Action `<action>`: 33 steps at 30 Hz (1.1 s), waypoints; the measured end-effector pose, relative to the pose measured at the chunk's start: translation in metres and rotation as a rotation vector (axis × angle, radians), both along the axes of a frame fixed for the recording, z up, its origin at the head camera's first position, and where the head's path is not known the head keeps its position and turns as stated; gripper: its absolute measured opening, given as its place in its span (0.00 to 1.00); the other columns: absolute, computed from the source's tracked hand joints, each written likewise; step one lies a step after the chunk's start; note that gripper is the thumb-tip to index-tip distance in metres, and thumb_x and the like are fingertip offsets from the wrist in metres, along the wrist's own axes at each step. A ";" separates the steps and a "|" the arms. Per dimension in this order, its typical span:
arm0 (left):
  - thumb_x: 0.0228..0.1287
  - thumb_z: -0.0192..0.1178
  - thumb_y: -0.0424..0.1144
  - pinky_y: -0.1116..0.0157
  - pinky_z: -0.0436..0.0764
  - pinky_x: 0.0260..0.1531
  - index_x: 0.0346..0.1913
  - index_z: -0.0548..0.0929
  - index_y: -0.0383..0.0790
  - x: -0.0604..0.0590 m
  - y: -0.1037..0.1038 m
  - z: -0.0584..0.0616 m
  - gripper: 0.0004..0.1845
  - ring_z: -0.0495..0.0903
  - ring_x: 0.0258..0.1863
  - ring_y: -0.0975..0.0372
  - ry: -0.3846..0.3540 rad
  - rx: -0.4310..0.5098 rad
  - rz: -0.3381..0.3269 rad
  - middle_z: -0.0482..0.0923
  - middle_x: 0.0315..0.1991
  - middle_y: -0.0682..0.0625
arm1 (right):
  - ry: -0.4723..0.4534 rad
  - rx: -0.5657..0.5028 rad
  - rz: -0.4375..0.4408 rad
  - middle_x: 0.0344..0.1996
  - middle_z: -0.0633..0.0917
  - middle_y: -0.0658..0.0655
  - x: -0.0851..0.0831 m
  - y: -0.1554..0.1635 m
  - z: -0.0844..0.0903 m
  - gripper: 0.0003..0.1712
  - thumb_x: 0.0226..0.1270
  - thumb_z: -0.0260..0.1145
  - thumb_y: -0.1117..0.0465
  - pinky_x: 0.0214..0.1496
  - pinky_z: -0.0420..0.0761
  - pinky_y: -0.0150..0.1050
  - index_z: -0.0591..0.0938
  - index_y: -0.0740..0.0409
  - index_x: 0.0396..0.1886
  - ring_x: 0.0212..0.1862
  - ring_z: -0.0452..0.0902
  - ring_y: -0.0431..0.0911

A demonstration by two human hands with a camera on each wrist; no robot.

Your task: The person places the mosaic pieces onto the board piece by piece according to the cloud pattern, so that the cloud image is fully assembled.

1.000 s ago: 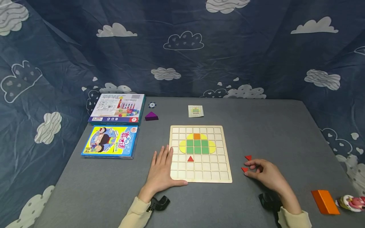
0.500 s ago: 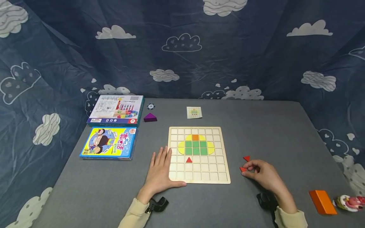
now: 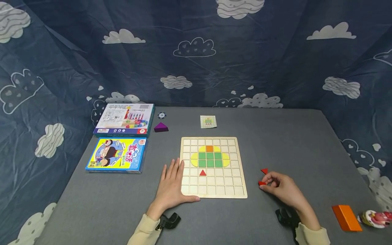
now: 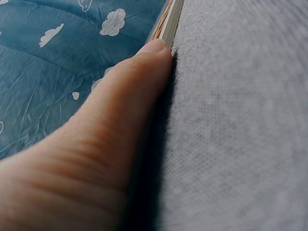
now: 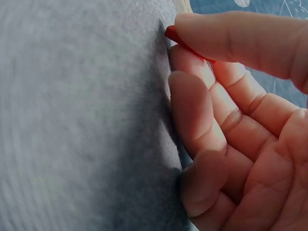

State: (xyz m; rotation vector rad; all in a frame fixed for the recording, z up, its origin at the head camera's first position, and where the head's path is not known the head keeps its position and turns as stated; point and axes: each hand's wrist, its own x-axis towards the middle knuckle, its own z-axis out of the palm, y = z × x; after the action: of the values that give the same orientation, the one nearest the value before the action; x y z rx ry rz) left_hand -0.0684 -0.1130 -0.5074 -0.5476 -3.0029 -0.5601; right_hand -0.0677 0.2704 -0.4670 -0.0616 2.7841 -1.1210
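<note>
My left hand (image 3: 169, 189) lies with straight fingers at the left edge of a wooden grid board (image 3: 214, 190), its thumb along the front edge. On the board sit green squares (image 3: 210, 156), an orange square (image 3: 209, 148), yellow rounded pieces (image 3: 194, 160) and one red triangle (image 3: 202, 173). Right of the board, my right hand (image 3: 283, 187) pinches a small red triangle tile (image 5: 172, 33) between thumb and fingers, close over the table. Another red triangle (image 3: 264, 170) lies just beyond the fingertips.
A small pattern card (image 3: 208, 121) lies behind the board. Two boxes, one white (image 3: 124, 117) and one blue-yellow (image 3: 116, 154), lie at the left, near a purple triangular block (image 3: 161, 127) and a round chip (image 3: 161, 115). An orange block (image 3: 346, 217) and a figurine (image 3: 375, 217) stand at the right.
The right thumb and fingers have closed on the nearer red triangle, which has tilted slightly. The left hand stays at the board; the head view has shifted a little.
</note>
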 end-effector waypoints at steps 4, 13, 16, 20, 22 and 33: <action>0.34 0.56 0.82 0.51 0.36 0.68 0.75 0.45 0.37 0.001 0.000 -0.001 0.71 0.37 0.73 0.52 -0.004 -0.001 0.005 0.43 0.75 0.42 | 0.023 -0.011 0.017 0.25 0.79 0.50 0.000 0.000 -0.001 0.09 0.53 0.74 0.66 0.20 0.66 0.33 0.80 0.58 0.32 0.20 0.68 0.40; 0.34 0.55 0.82 0.51 0.36 0.68 0.75 0.46 0.36 0.003 -0.002 0.000 0.71 0.37 0.73 0.53 -0.015 -0.007 0.019 0.44 0.74 0.42 | 0.135 -0.139 0.076 0.27 0.77 0.52 0.001 -0.013 -0.003 0.11 0.59 0.68 0.71 0.22 0.69 0.32 0.83 0.63 0.42 0.22 0.68 0.39; 0.34 0.56 0.82 0.50 0.36 0.68 0.75 0.45 0.36 0.004 -0.002 0.001 0.71 0.37 0.73 0.53 -0.015 -0.009 0.019 0.44 0.74 0.41 | 0.169 -0.170 0.078 0.26 0.77 0.51 0.002 -0.021 -0.003 0.10 0.58 0.68 0.72 0.23 0.70 0.31 0.83 0.64 0.41 0.23 0.69 0.39; 0.34 0.56 0.82 0.50 0.35 0.68 0.75 0.45 0.36 0.005 -0.003 0.002 0.71 0.36 0.73 0.52 -0.015 -0.005 0.020 0.43 0.74 0.41 | 0.171 -0.179 0.043 0.26 0.78 0.51 0.003 -0.033 -0.002 0.09 0.57 0.69 0.72 0.23 0.72 0.32 0.84 0.63 0.39 0.24 0.71 0.40; 0.34 0.56 0.82 0.50 0.35 0.68 0.75 0.45 0.36 0.005 -0.003 0.003 0.71 0.37 0.73 0.52 -0.013 -0.003 0.018 0.44 0.74 0.41 | 0.158 -0.176 0.027 0.26 0.80 0.51 0.003 -0.039 -0.001 0.09 0.58 0.70 0.70 0.23 0.73 0.32 0.84 0.63 0.39 0.24 0.72 0.40; 0.35 0.55 0.82 0.51 0.34 0.68 0.75 0.45 0.38 0.001 0.000 0.001 0.71 0.35 0.73 0.53 -0.022 0.000 0.010 0.42 0.75 0.43 | 0.097 -0.208 0.113 0.23 0.83 0.49 -0.007 -0.077 0.010 0.06 0.56 0.72 0.66 0.21 0.71 0.31 0.86 0.58 0.35 0.22 0.73 0.40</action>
State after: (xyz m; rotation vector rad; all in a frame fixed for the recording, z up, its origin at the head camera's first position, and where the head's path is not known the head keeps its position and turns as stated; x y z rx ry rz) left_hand -0.0675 -0.1129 -0.5067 -0.5295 -3.0243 -0.5690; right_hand -0.0750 0.1932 -0.4570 -0.2985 2.6944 -1.4080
